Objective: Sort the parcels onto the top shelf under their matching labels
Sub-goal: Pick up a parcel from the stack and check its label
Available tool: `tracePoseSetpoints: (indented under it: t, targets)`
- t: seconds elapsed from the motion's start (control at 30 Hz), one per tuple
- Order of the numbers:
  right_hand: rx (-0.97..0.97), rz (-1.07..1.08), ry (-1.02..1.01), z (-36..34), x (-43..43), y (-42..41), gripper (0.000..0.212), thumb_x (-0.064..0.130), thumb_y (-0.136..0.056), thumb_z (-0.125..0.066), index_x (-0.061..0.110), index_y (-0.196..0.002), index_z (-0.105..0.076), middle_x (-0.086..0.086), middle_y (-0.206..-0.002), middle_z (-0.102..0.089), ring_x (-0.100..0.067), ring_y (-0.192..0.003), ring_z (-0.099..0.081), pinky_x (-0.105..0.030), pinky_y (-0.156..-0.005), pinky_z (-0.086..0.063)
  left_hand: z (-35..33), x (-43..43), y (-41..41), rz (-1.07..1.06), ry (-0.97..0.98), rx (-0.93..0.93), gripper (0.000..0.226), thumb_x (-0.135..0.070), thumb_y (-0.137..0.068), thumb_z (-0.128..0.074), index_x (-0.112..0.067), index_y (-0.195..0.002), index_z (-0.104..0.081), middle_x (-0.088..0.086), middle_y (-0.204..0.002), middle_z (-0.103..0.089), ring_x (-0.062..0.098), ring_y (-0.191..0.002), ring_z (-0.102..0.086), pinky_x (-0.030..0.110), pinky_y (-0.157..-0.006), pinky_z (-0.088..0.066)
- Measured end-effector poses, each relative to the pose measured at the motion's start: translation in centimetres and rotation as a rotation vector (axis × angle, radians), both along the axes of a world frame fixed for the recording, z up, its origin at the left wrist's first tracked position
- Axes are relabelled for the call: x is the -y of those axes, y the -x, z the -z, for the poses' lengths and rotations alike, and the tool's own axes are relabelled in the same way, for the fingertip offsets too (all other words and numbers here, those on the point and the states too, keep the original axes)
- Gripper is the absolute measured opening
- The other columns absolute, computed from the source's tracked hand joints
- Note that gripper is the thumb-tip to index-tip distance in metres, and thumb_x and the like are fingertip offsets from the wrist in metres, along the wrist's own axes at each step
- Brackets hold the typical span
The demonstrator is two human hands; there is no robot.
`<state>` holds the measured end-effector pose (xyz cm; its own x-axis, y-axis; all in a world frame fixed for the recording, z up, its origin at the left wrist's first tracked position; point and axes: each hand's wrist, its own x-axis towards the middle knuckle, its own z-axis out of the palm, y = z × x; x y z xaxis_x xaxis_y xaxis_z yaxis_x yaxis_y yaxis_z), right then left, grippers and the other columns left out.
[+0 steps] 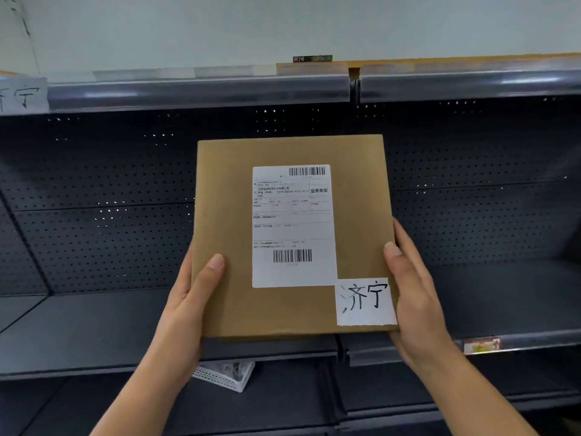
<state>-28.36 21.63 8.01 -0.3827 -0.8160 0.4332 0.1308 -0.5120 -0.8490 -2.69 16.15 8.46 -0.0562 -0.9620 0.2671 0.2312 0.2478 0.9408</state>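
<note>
I hold a flat brown cardboard parcel (226, 215) up in front of a dark shelving unit. A white shipping label (292, 228) with barcodes is stuck on its face, and a white slip (364, 302) at its lower right corner reads 济宁. My left hand (191, 294) grips the parcel's lower left edge, thumb on the front. My right hand (412, 287) grips the lower right edge, thumb beside the slip. The top shelf's front rail (201, 92) runs above the parcel; a paper label (22, 96) reading 济宁 hangs on it at the far left.
The perforated back panel (110, 190) and the middle shelf (78, 328) lie behind the parcel. A white mesh basket (226, 376) sits on a lower shelf below my left wrist. A worn tag (481, 345) sticks to the middle shelf's rail at right. A small strip (312, 58) rests on the top shelf.
</note>
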Motion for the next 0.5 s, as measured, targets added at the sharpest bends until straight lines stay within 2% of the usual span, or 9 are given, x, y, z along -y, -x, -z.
tracePoseSetpoints:
  t: [0.1,0.2,0.23,0.27,0.33,0.37,0.43,0.5]
  targets:
    - [-0.027,0.01,0.013,-0.2,-1.4,-0.3,0.051,0.043,-0.098,-0.054,0.046,-0.149,-0.053,0.015,-0.145,-0.071,-0.013,-0.135,-0.067,-0.049,-0.119,-0.048,-0.4,-1.4,-0.4,-0.01,0.032,-0.015,0.051,-0.051,-0.085,-0.067,-0.044,-0.136,-0.069,-0.013,-0.127,-0.081,0.009,-0.113,-0.078,0.045,-0.103,-0.055]
    - [-0.025,0.014,0.021,-0.7,-2.2,-0.6,0.059,0.042,-0.098,-0.054,0.037,-0.157,-0.05,0.012,-0.148,-0.069,-0.015,-0.139,-0.063,-0.05,-0.125,-0.038,-0.9,-1.9,-0.8,-0.009,0.103,-0.014,0.048,-0.045,-0.088,-0.064,-0.039,-0.134,-0.071,-0.013,-0.126,-0.082,0.006,-0.111,-0.078,0.03,-0.089,-0.065]
    - [-0.016,0.015,0.024,-1.0,-2.4,-0.7,0.061,0.041,-0.097,-0.055,0.035,-0.157,-0.05,0.012,-0.148,-0.069,-0.014,-0.138,-0.064,-0.05,-0.125,-0.039,-1.1,-2.0,-0.9,-0.01,0.131,-0.007,0.049,-0.044,-0.089,-0.064,-0.039,-0.138,-0.069,-0.014,-0.129,-0.08,0.006,-0.115,-0.077,0.025,-0.088,-0.064]
    - [-0.008,0.016,0.027,-1.2,-2.6,-0.7,0.063,0.041,-0.096,-0.055,0.033,-0.158,-0.05,0.012,-0.147,-0.07,-0.013,-0.137,-0.065,-0.049,-0.124,-0.041,-1.2,-2.1,-1.0,-0.014,0.171,0.012,0.052,-0.043,-0.093,-0.064,-0.04,-0.145,-0.064,-0.015,-0.136,-0.077,0.007,-0.123,-0.074,0.025,-0.094,-0.062]
    - [-0.014,0.017,0.037,-1.5,-3.0,-0.8,0.061,0.041,-0.099,-0.057,0.03,-0.159,-0.049,0.011,-0.146,-0.071,-0.013,-0.136,-0.066,-0.049,-0.123,-0.043,-1.2,-2.1,-1.2,-0.025,0.258,0.065,0.061,-0.042,-0.1,-0.064,-0.045,-0.159,-0.048,-0.017,-0.153,-0.065,0.011,-0.141,-0.062,0.038,-0.116,-0.051]
    - [-0.024,0.019,0.042,-1.6,-3.2,-0.7,0.058,0.04,-0.103,-0.059,0.03,-0.159,-0.049,0.011,-0.146,-0.07,-0.014,-0.136,-0.066,-0.05,-0.123,-0.042,-1.2,-2.2,-1.3,-0.024,0.281,0.081,0.063,-0.04,-0.101,-0.062,-0.046,-0.162,-0.044,-0.016,-0.158,-0.061,0.014,-0.145,-0.058,0.047,-0.122,-0.045]
    - [-0.042,0.026,0.049,-1.5,-3.3,-0.6,0.057,0.038,-0.103,-0.056,0.029,-0.159,-0.049,0.009,-0.148,-0.069,-0.016,-0.138,-0.064,-0.05,-0.124,-0.04,-1.2,-2.1,-1.3,-0.012,0.298,0.088,0.06,-0.036,-0.104,-0.06,-0.046,-0.161,-0.044,-0.013,-0.158,-0.061,0.018,-0.146,-0.058,0.056,-0.124,-0.039]
    - [-0.044,0.032,0.049,-1.6,-3.4,-0.6,0.059,0.038,-0.101,-0.053,0.03,-0.159,-0.049,0.01,-0.148,-0.069,-0.015,-0.138,-0.065,-0.05,-0.124,-0.041,-1.2,-2.3,-1.2,-0.014,0.304,0.078,0.06,-0.033,-0.104,-0.056,-0.045,-0.161,-0.045,-0.012,-0.157,-0.062,0.018,-0.145,-0.059,0.058,-0.123,-0.041]
